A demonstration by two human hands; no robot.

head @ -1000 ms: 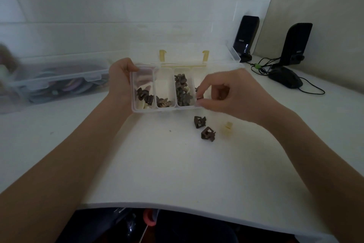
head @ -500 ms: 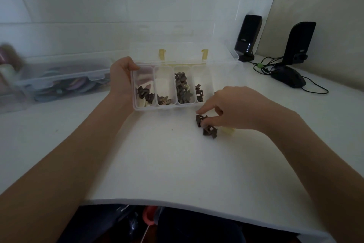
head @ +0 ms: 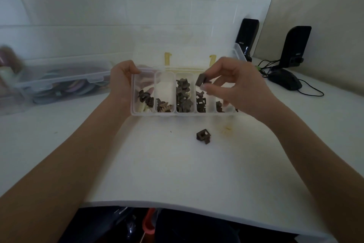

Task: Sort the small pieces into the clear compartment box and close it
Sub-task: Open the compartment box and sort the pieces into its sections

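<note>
My right hand [head: 234, 83] pinches brown piece [head: 201, 80] above fourth compartment of clear box [head: 149, 113]. My left hand [head: 122, 81] grips box's left end. Lid up behind. Another brown piece [head: 203, 136] loose on white table [head: 177, 173], near box front. Storage bin [head: 59, 79] left; speakers [head: 247, 38], mouse [head: 285, 81] right, well apart.

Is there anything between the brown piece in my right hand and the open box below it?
Nothing visible. The right hand pinches the brown piece above the compartment box, whose lid stands open behind.
</note>
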